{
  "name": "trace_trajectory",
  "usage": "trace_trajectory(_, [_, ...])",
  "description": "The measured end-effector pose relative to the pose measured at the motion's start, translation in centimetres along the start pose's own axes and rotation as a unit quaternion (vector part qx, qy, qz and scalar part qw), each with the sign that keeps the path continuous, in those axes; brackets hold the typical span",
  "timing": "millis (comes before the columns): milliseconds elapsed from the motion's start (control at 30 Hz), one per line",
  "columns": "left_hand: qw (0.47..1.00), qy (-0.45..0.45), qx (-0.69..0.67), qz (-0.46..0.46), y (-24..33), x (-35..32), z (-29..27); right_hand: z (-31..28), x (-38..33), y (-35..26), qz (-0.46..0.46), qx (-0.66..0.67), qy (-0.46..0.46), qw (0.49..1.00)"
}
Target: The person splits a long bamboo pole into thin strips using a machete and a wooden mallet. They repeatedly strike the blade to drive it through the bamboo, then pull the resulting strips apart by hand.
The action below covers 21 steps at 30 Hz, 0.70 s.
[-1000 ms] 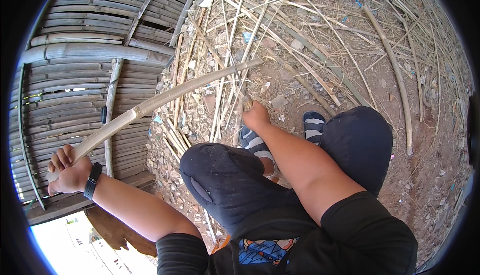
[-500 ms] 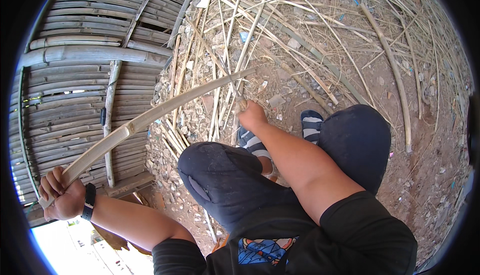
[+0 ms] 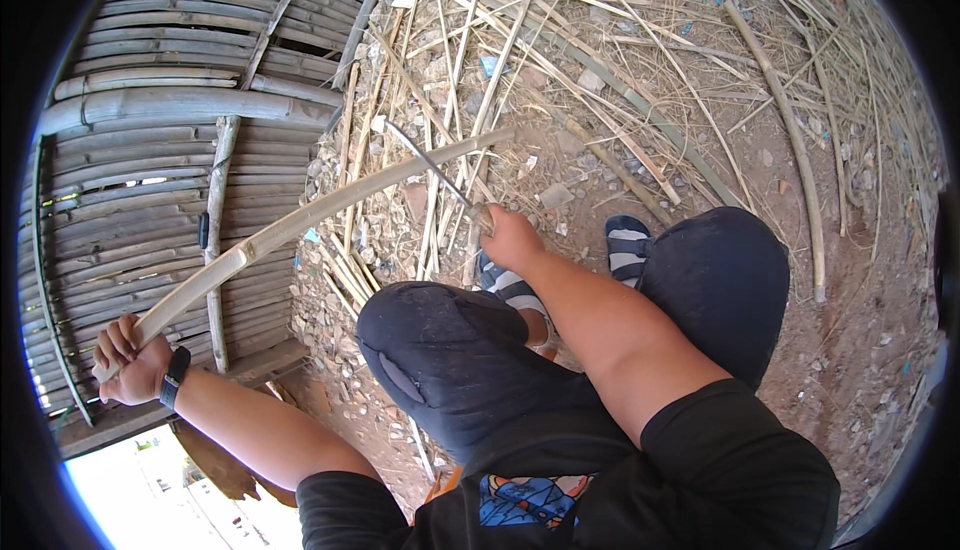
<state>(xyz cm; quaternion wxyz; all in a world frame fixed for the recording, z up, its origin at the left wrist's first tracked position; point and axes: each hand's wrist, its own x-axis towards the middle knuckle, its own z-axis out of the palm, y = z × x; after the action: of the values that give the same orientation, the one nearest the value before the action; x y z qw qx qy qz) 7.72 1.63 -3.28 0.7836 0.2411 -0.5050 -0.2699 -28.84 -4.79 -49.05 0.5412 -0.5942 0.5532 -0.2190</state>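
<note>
Left hand: the left hand (image 3: 128,362) sits at the lower left of the frame, fingers curled tight around the near end of the bamboo strip, a dark wristband (image 3: 174,377) on the wrist just behind it
Right hand: the right hand (image 3: 510,238) is near the middle of the frame, just above the knees, fingers closed in a fist on the handle of a curved blade
Bamboo strip: the bamboo strip (image 3: 300,218) is long, pale and slightly bowed, running from the left hand at the lower left up and right to its far end near the upper middle of the frame
Blade: the curved blade (image 3: 425,162) is thin and grey, rising up and left from the right fist and crossing the bamboo strip close to its far end; whether it touches the strip cannot be told
Legs: two knees in dark trousers (image 3: 450,350) fill the lower middle, with striped sandals (image 3: 628,246) on the dirt just beyond them
Ground: bare earth in the upper right half, strewn with dry bamboo slivers and stalks (image 3: 640,100)
Left side: a wall or platform of bamboo poles (image 3: 170,105) fills the upper left, behind the strip
</note>
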Motion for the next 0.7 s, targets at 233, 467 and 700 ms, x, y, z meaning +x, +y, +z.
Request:
trace_trajectory(233, [0.999, 0.040, 0.020, -0.002, -1.5, 0.0, -2.3, 0.5, 4.6, 6.1, 0.104, -0.020, 0.025, 0.994])
trace_trajectory(467, [1.000, -0.003, -0.023, -0.007, -0.2, -1.2, -3.6, 0.4, 1.4, -3.5, -0.077, 0.033, -0.043, 0.996])
trace_trajectory(700, [0.998, 0.062, 0.032, 0.005, -0.4, -1.4, -3.1, 1.8, 2.3, 3.3, 0.100, 0.011, 0.029, 0.994])
